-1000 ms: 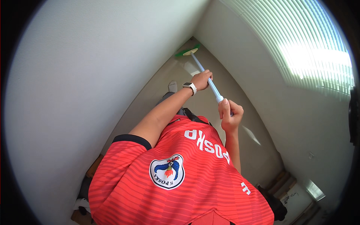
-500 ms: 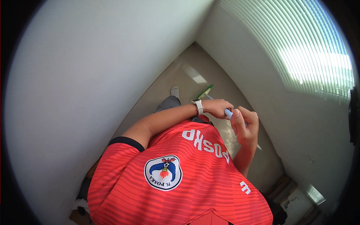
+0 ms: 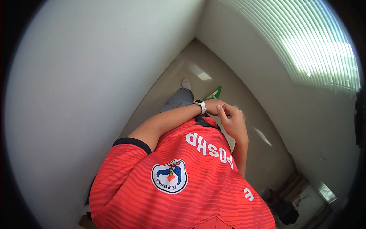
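From here I see a red shirt (image 3: 122, 183) crossed by wavy darker-red stripes, with a black cuff (image 3: 131, 141), white lettering (image 3: 213, 150) and a white badge (image 3: 169, 176) bearing blue and orange; the watch strap (image 3: 203, 108) is white, the trousers (image 3: 178, 100) grey, the sock (image 3: 185, 84) off-white, the mop (image 3: 217, 92) green and cream, the floor (image 3: 253, 118) beige, the blinds (image 3: 301, 49) pale-striped
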Demonstrator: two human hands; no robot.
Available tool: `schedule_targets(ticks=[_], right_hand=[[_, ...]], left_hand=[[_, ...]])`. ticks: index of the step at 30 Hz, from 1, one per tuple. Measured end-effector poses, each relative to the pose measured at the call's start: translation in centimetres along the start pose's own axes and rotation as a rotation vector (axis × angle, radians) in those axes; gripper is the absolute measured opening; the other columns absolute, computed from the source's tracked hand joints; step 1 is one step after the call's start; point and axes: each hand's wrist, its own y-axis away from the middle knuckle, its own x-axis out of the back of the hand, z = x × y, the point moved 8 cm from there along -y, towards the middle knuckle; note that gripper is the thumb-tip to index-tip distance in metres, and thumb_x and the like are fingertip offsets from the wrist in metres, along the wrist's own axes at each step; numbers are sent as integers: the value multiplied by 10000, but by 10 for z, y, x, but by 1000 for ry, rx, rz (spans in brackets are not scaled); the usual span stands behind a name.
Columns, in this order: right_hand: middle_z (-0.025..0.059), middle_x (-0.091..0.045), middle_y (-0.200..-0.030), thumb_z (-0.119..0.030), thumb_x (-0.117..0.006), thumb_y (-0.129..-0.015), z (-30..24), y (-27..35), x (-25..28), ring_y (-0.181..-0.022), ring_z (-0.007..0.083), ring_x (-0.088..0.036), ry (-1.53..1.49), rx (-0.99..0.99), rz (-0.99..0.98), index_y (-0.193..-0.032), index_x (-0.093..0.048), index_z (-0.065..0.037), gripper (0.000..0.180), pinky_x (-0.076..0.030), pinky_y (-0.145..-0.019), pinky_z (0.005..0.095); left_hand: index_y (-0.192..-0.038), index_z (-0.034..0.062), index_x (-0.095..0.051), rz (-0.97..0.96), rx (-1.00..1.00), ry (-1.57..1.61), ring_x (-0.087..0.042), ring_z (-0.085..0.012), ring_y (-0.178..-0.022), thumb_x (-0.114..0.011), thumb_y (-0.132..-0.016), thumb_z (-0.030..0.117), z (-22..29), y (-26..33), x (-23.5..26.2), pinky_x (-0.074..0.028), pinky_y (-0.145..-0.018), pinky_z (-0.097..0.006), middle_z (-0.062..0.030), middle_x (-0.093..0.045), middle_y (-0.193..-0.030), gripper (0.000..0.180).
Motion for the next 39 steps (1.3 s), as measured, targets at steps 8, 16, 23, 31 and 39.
schedule_targets(ticks=[8,16,23,31,39], right_hand=[[30,-524,-578,-239,-619,-983,-3,-60,24,-546,72,-428,-67,41,33,-778,-568,42,352,-346,-503,277],[4,-493,-564,-223,-614,-985,-52,-98,64,-529,56,-400,-96,144,86,-759,-561,22,338,-304,-476,268],[-22,-488,-533,-141,-617,-956,-125,-71,137,-475,37,-401,-314,402,251,-724,-570,11,281,-259,-457,231],[13,-397,-481,-117,-647,-929,-136,-101,111,-465,50,-329,-125,343,160,-683,-506,0,306,-240,-447,248],[87,-472,-485,-214,-669,-937,-88,-144,52,-445,100,-357,-9,157,18,-728,-569,42,346,-309,-450,291]], left_hand=[[-917,84,-592,422,91,-468,-647,-359,-932,-591,-891,329,-14,-23,102,-509,-742,-486,-123,-651,-935,246],[-732,63,-591,639,83,-573,-648,-367,-801,-603,-936,432,49,-12,187,-496,-672,-470,-130,-658,-787,422],[-602,59,-596,685,-85,-586,-622,-382,-606,-660,-884,493,151,-8,196,-498,-577,-460,-154,-628,-636,522],[-733,76,-661,465,60,-471,-647,-390,-688,-714,-774,328,111,-21,180,-507,-619,-474,-154,-674,-715,261],[-1088,109,-605,269,-104,75,-635,-304,-891,-590,-856,129,79,-7,159,-498,-782,-390,-131,-676,-961,233]])
